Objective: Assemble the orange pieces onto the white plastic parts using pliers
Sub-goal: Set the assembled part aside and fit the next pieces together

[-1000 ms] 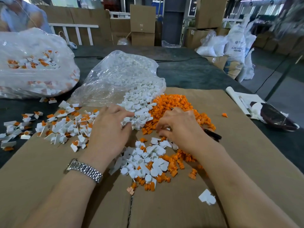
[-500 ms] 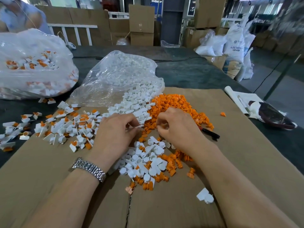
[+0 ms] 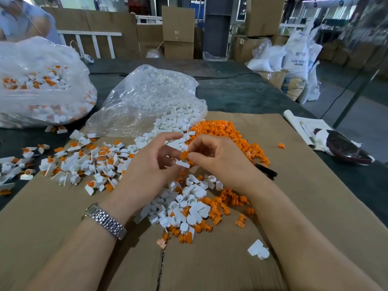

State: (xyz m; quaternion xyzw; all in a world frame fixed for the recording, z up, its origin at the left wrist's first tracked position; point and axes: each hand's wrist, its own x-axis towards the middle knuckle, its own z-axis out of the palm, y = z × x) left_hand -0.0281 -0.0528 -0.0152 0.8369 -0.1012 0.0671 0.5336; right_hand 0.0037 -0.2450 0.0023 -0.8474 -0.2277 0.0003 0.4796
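Orange piece pinched by right hand directly above white part gripped in left hand.
Both hands raised over cardboard-covered surface; loose orange heap behind, mixed pile below. Black pliers lie beside right wrist, untouched.

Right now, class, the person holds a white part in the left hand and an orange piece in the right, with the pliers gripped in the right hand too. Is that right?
Not quite. The pliers lie on the cardboard behind the right hand, ungripped, as the head view shows. The rest stands: the left hand holds a white part and the right pinches an orange piece.
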